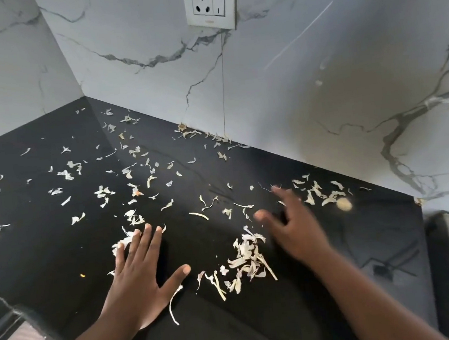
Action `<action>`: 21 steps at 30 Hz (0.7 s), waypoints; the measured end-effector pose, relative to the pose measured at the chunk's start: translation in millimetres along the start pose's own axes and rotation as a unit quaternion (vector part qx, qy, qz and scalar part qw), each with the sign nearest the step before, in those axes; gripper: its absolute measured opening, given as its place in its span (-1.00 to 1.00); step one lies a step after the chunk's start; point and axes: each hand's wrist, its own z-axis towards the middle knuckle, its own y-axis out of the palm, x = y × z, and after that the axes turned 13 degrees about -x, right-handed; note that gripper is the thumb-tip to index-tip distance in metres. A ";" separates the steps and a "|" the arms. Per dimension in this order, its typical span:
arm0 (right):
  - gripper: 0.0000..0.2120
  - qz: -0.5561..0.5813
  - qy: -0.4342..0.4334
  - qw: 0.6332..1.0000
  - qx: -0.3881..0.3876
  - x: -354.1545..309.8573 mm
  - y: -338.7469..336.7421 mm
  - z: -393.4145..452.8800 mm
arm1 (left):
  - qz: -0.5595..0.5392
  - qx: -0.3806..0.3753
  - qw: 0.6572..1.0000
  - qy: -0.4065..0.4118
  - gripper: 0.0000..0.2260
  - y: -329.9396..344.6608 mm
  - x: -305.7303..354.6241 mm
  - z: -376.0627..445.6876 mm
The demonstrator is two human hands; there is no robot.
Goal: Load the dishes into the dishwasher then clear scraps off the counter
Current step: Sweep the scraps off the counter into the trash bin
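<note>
- Counter (48, 266): black stone surface set into a corner of marble-patterned wall (320, 90), with a socket (210, 3) on the wall above
- Scraps (137, 193): pale papery peelings strewn over most of the counter, from the far corner to the near edge, some lying against the foot of the wall
- Heap (248, 261): a denser gathering of scraps between the two hands, apparently the collecting point
- Left hand (140, 278): laid flat on the counter, fingers straight and spread, holding nothing; a few scraps lie at its fingertips
- Right hand (293, 229): blurred, fingers extended and spread above or on the counter just right of the heap, nothing visibly held
- Dishwasher and dishes: not in view, so the loading step cannot be judged here
- Progress: the scrap-clearing step appears to be at an early stage; only one small heap is formed, most scraps remain scattered, and none appear to have left the counter yet
</note>
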 end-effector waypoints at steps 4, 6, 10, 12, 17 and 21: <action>-0.13 -0.201 0.114 0.967 0.112 85.5 -86.5 35.7 | 0.003 -0.001 1.000 -0.003 -0.07 -0.6 -0.6 0.5; -0.07 -0.259 0.180 0.947 0.063 127.6 -106.6 45.2 | 0.006 0.000 1.000 -0.002 -0.09 -1.3 0.0 1.0; 0.00 -0.245 0.171 0.954 0.036 137.8 -95.8 49.2 | -0.007 -0.003 1.000 0.002 -0.10 -1.7 1.4 1.8; 0.01 -0.219 0.137 0.966 0.015 115.8 -82.2 47.7 | -0.001 -0.008 1.000 0.003 -0.11 -1.1 1.5 1.1; 0.09 -0.221 -0.011 0.970 -0.105 59.9 -30.9 19.1 | -0.008 -0.004 1.000 -0.002 -0.09 -2.6 0.1 0.2; 0.06 -0.076 -0.087 0.971 -0.208 33.5 -17.8 9.6 | -0.003 -0.004 1.000 -0.004 -0.11 -1.8 1.0 0.3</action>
